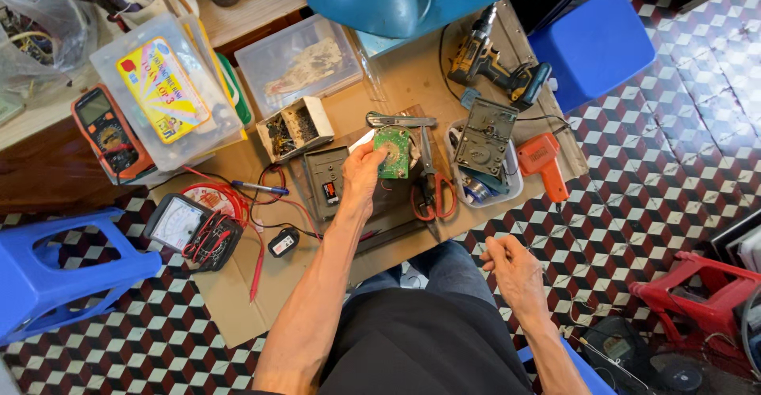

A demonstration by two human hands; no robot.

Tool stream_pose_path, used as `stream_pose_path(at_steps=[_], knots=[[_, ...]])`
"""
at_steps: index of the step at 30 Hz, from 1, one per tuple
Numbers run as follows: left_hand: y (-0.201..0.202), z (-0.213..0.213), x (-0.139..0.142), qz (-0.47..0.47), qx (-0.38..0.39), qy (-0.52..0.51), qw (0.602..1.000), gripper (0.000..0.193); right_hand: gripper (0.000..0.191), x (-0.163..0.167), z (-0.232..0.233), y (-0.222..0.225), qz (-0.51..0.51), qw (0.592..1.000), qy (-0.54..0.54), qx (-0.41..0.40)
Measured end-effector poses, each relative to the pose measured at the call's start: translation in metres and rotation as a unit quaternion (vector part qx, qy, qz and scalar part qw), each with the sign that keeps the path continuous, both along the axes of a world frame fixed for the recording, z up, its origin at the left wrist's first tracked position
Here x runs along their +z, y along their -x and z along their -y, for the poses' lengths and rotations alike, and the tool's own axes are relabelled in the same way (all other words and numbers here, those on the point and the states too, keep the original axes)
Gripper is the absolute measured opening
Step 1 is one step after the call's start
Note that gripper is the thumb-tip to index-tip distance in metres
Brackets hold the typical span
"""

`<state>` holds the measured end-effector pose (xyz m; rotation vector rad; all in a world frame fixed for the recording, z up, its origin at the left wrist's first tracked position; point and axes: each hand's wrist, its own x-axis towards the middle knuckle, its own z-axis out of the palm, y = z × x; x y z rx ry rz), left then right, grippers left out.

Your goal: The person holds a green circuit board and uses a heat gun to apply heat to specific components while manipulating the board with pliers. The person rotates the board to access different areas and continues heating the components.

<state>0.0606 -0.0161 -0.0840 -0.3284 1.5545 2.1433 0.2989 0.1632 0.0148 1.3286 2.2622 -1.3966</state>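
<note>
My left hand (361, 177) reaches forward over the cardboard work surface (238, 284) and grips a small green circuit board (394, 151), held upright above a dark grey device casing (326, 181). My right hand (507, 264) hangs loosely curled near my knee, off the cardboard's right edge, holding nothing that I can see. Red-handled pliers (432, 193) lie just right of the board, and a metal wrench (400, 120) lies behind it.
An analog meter (178, 222) with red leads and an orange multimeter (107, 129) sit at the left. Clear plastic boxes (297, 58), a cordless drill (491, 62), an orange tool (543, 161), a parts tray (483, 157) and blue stools (590, 42) surround the area.
</note>
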Motion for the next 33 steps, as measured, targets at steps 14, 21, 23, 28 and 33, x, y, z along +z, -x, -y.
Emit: stream_pose_path(at_steps=[14, 21, 23, 28, 33], knots=[[-0.012, -0.055, 0.038, -0.325, 0.146, 0.434, 0.828, 0.03, 0.035, 0.003, -0.157, 0.073, -0.073, 0.992, 0.024, 0.101], [-0.011, -0.073, 0.097, -0.004, 0.297, -0.038, 0.954, 0.055, 0.051, 0.127, -0.087, 0.203, -0.39, 0.772, 0.036, 0.501], [-0.014, -0.064, 0.121, 0.033, 0.32, -0.153, 0.935, 0.064, 0.057, 0.141, -0.057, 0.212, -0.44, 0.711, 0.033, 0.547], [-0.007, -0.055, 0.179, -0.042, 0.309, -0.29, 0.905, 0.08, 0.055, 0.07, 0.037, 0.266, -0.419, 0.689, 0.022, 0.591], [-0.014, -0.019, 0.203, -0.235, 0.153, -0.016, 0.96, 0.076, 0.062, 0.018, 0.048, 0.309, -0.122, 0.856, 0.474, 0.167]])
